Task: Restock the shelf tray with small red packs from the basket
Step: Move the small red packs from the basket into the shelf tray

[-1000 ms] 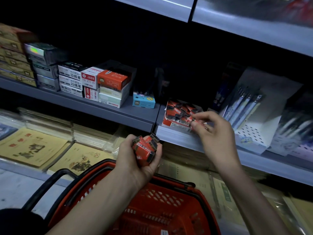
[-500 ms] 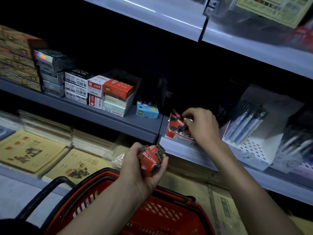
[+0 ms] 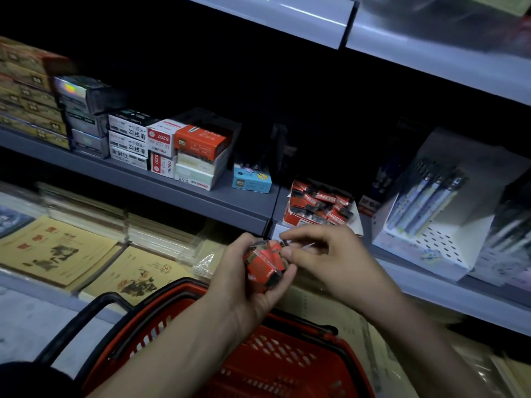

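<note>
Just above the red plastic shopping basket, the left hand cups a small bundle of red-and-black packs, fingers curled under and around it, thumb pressed along the near side. The right hand meets it from the right: its thumb and forefinger are drawn close together at the bundle's top right corner, pinching at the edge of one pack, while the other fingers curl loosely beneath. Whether that pack is already free of the bundle cannot be told.

Beyond the hands, on the grey metal shelf, sits the open red-and-white cardboard shelf tray, already holding a jumble of the same red packs. It lies just past the right hand's knuckles, with nothing between.

Left of the tray stands a small light-blue box, then stacked white and orange stationery boxes. Right of it, a white perforated display box holds dark pens leaning upright. Yellowish printed notebooks lie on the lower shelf at the left. The basket's black handle arcs at its left.
</note>
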Motion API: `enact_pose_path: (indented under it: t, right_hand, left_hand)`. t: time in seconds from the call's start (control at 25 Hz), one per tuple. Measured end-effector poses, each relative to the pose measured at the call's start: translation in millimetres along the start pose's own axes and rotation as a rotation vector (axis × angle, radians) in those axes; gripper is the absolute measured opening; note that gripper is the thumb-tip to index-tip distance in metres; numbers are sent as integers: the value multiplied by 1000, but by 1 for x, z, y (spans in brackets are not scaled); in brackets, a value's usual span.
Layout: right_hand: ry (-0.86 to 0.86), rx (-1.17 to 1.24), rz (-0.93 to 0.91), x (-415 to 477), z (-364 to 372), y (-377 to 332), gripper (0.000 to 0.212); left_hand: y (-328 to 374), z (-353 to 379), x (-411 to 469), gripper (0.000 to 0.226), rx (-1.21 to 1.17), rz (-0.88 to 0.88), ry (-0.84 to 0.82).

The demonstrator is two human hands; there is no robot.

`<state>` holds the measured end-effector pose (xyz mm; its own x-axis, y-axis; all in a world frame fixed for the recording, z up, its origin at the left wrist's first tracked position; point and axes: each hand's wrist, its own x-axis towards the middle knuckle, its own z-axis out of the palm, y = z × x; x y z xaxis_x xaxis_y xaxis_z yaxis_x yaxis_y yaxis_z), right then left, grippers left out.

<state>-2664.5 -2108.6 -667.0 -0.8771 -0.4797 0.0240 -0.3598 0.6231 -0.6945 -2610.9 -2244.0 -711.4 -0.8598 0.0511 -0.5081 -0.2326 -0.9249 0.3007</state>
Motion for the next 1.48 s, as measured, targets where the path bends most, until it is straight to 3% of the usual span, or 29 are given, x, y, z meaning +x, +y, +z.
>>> enact_pose_path:
  t: [0.08, 0.24, 0.36, 0.52, 0.68, 0.8, 0.88, 1.04, 1.16, 1.24, 1.36, 1.48]
  right_hand:
    - [-34, 161, 89, 0, -5, 6, 18]
    - [-150, 228, 163, -5, -15, 13, 14]
    - [-116, 384, 220, -8, -24, 13, 21]
    - [-55, 507, 275, -12, -28, 7, 15]
    - [273, 349, 75, -2, -30, 5, 10]
    - [566, 65, -130, 30, -33, 4, 11]
    - [650, -132, -254, 59, -30, 5, 14]
    - [362, -601, -255, 86, -13, 18, 29]
    - [341, -462, -239, 74, -20, 15, 41]
    - [368, -317, -242, 53, -22, 4, 32]
    - [132, 13, -181, 10, -9, -14, 16]
    - [-47, -49, -118, -8, 4, -13, 17]
  left_hand:
    - [-3, -2, 1, 21, 23, -39, -10]
    - [-10, -2, 4, 26, 87, -100, -23]
    - [-10, 0, 2, 23, 85, -106, -29]
    - [-9, 2, -2, 25, 40, -154, -55]
    - [-6, 1, -1, 36, 14, -96, -22]
    - [0, -2, 0, 36, -13, -59, 22]
    - [4, -1, -2, 31, -25, -40, 33]
    - [12, -1, -4, 27, -5, 18, 67]
    - [17, -4, -4, 26, 1, 30, 92]
    - [18, -5, -3, 27, -15, 41, 89]
    - [18, -4, -2, 30, -16, 39, 37]
    - [13, -2, -4, 23, 13, 16, -8]
